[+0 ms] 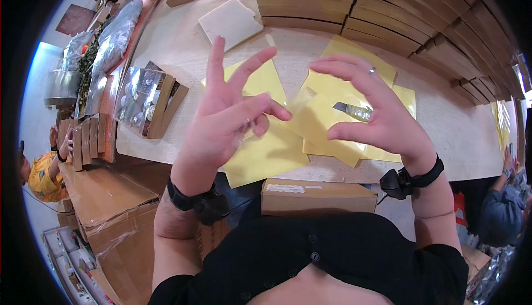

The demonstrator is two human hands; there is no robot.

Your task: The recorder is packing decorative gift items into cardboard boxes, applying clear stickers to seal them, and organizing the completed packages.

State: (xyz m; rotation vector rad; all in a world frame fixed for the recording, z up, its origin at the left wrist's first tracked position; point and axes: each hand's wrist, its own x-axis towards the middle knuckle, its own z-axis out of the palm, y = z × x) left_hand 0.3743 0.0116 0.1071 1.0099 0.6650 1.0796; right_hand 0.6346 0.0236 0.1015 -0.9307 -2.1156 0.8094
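My left hand [224, 111] is raised over yellow sheets [266, 152], with two fingers spread upward and the others bent together towards the thumb. A piece of clear film [302, 101] shows at its bent fingertips, and shiny clear bits show around those fingers. My right hand [382, 103] curves in a C shape, thumb and fingers wide apart. In that gap lies a utility knife [354, 111], its dark blade pointing left. The knife's rear end is hidden behind the hand; whether the palm touches it I cannot tell.
Flat brown boxes [305, 3] are stacked along the table's far side. A cream square pad [230, 22] lies far left of centre. Bagged goods [138, 100] sit at the left. A brown carton [318, 197] is before me, a larger one [119, 194] lower left. Other people work at both sides.
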